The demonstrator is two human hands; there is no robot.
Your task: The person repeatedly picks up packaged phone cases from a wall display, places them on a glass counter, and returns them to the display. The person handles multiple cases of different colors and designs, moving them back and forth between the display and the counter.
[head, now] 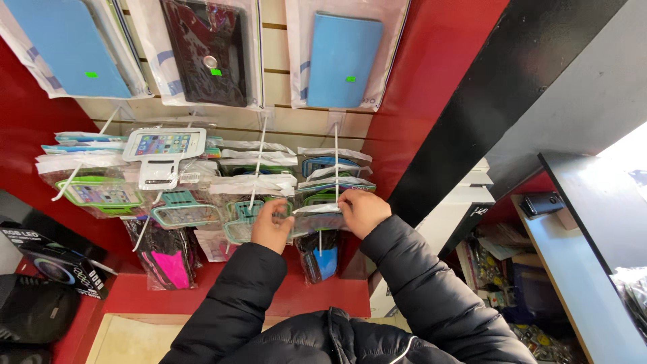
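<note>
Hands (317, 219) gripping clear-bagged packet (317, 214), white header, on peg hook (336, 162)

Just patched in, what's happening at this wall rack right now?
A person in a black puffer jacket stands at a slatted display wall hung with bagged phone armbands. Both hands grip one clear plastic packet on the right-hand hook: the left hand at its left edge, the right hand at its right. More packets hang behind it. Tablet cases in bags hang on the row above, including a light blue one.
</note>
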